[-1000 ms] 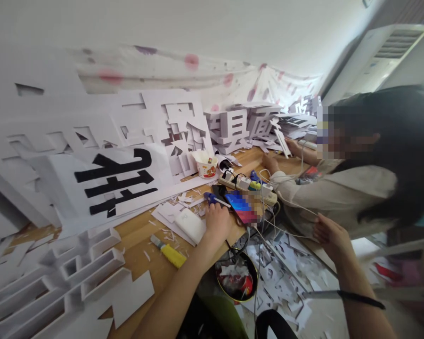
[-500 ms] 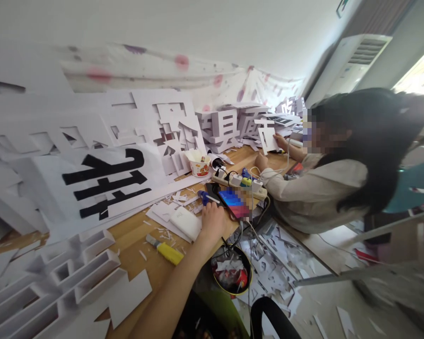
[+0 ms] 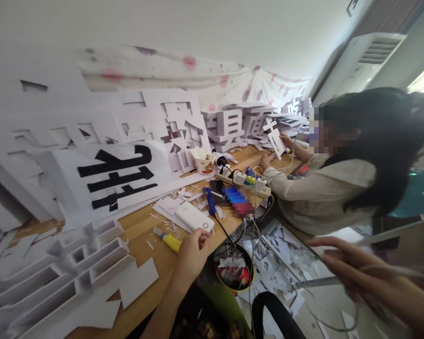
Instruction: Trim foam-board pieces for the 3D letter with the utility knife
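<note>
My left hand (image 3: 194, 252) hovers at the table edge beside a white oblong device (image 3: 193, 217) with a round mark at its near end. Its fingers are curled in, and I see nothing held in them. Just beyond lies a blue glue gun (image 3: 209, 200) with a black cord. A yellow utility knife (image 3: 170, 242) rests to the left of the hand. My right hand (image 3: 360, 270), smeared by motion, is stretched out over the floor at right with long, extended fingers. A thin white cable (image 3: 395, 270) crosses it; whether it is gripped is unclear.
Hollow white letter forms (image 3: 102, 256) and cut-out boards (image 3: 144, 113) crowd the left. A power strip (image 3: 261, 188), phone (image 3: 238, 200) and paper bowl (image 3: 205, 164) stand ahead. A bin (image 3: 233, 266) sits below. At right, a person (image 3: 325, 183) holds a white cut-out (image 3: 274, 139).
My left hand has drawn back from the glue gun, which now shows fully. My right hand has come into view from the right. The view has shifted slightly, and the other person's cut-out has tilted.
</note>
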Motion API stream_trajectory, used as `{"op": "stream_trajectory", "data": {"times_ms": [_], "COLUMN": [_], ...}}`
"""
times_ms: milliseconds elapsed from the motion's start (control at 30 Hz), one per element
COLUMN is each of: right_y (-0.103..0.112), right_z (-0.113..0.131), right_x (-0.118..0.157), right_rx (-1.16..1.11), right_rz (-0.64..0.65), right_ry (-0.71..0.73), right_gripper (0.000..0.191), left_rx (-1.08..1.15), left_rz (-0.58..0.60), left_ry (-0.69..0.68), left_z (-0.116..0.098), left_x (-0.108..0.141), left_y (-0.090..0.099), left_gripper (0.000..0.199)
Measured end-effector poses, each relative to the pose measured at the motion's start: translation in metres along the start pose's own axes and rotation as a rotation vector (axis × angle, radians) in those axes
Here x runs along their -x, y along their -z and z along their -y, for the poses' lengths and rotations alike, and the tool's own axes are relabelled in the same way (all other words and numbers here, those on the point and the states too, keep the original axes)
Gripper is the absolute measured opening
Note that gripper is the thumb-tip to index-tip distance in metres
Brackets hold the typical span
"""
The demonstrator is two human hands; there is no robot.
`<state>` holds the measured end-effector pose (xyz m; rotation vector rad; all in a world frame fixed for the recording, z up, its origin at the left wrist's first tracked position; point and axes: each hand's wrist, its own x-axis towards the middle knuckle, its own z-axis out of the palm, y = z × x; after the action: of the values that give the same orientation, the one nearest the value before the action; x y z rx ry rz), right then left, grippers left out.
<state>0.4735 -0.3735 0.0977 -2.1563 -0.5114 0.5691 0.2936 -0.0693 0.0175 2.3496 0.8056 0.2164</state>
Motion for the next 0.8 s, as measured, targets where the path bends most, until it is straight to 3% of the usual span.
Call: {"op": "stream_trajectory", "data": {"times_ms": [67,133,233,333,500,567,667,800], "right_y": [-0.035,-0.069,-0.106,-0.121,-0.124,-0.129,-0.15,-0.194], "right_z": [0.013,0.022,0.027,0.027,0.031,0.033,0.032,0.026], "right_x": [-0.017,-0.03,-0.042,-0.047,-0.05,-0.052,-0.06,-0.084], "right_rx": [0.002,0.132,0.349,0.288,-0.041,-0.087,-0.125,-0.188], "right_rz": [0.327,0.41,0.469,0.575,0.986,0.96,0.711,0.419], "right_ry": [-0.028,-0.013,0.027,0.102,0.066,0.11,0.185,0.138], "right_gripper": [0.047,0.046,0.038,0.034,0.051,0.056,0.059,0.064], "left_rx": [-0.093,-0.204,-0.338,-0.418,-0.491,-0.492,-0.467,-0.415], "left_rz": [-0.022,-0.036,0.027,0.14,0.223,0.239,0.246,0.243], "left_ry": [0.013,-0.022,-0.177,-0.329,-0.408,-0.435,-0.468,-0.481], "left_z": [0.007,0.011,0.013,0.013,0.019,0.023,0.026,0.022], "left_x": [-0.002,-0.009,-0.025,-0.04,-0.056,-0.06,-0.063,-0.066], "left_y": [0.011,0.022,0.03,0.024,0.012,0.013,0.02,0.025], "left_gripper": [0.028,0.045,0.067,0.075,0.069,0.066,0.06,0.053]}}
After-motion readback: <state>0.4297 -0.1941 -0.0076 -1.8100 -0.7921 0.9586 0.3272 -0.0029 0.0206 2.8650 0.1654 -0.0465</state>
